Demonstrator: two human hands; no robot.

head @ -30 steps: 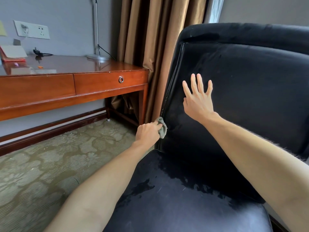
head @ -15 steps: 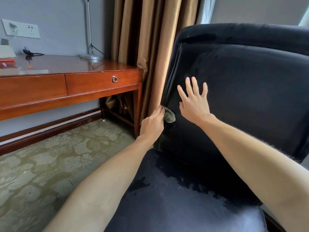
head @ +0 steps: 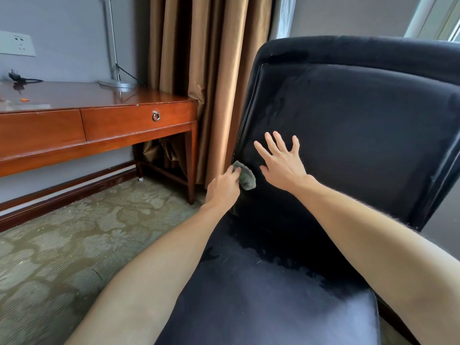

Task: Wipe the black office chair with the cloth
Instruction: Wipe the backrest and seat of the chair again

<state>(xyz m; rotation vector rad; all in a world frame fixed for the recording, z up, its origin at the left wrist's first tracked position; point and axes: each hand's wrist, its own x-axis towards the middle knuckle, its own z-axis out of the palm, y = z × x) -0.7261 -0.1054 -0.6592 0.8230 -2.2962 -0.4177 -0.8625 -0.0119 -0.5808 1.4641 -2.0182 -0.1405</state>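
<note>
Head view: left hand (head: 222,188) grips a bunched grey cloth (head: 246,176) against the lower left edge of the black office chair (head: 348,135) backrest, right hand (head: 282,163) flat beside it, fingers spread on the backrest.

The left forearm (head: 174,257) comes in from 7 o'clock and runs toward 1 o'clock. The left hand (head: 224,189) curls its fingers, gripping the cloth (head: 247,176). The right forearm (head: 373,232) enters from 4 o'clock. The right hand (head: 282,164), at 2 o'clock of the left, spreads straight fingers toward 11 o'clock.
</note>
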